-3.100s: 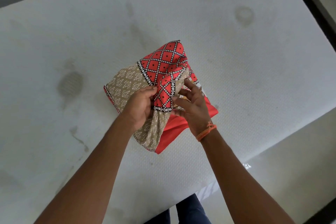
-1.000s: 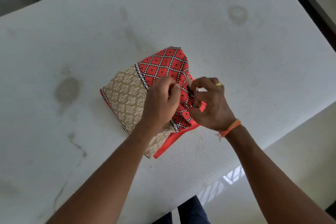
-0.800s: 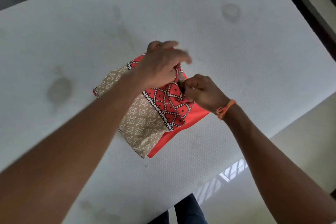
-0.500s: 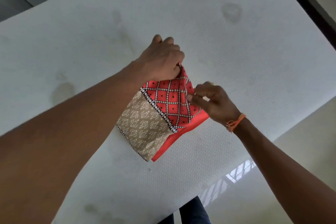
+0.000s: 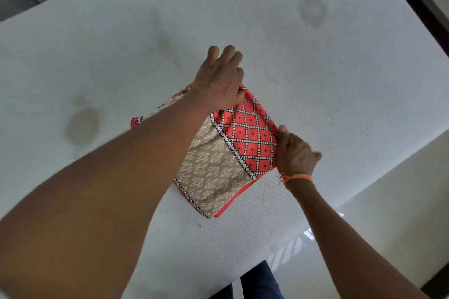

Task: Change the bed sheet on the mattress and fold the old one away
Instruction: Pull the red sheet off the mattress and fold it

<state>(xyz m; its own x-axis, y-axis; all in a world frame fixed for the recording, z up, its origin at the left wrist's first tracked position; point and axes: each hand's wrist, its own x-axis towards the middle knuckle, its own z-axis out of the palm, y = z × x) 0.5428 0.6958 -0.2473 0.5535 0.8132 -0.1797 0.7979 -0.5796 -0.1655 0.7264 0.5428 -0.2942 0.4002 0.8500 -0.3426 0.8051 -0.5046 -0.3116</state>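
Bare stained mattress point(image 5: 315, 85) carries a folded sheet point(image 5: 218, 165); left hand point(image 5: 220, 80) grips its far corner, right hand point(image 5: 295, 153) pinches its right edge.

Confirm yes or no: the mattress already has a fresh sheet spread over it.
No. The mattress lies bare and stained, with only the folded sheet on it.
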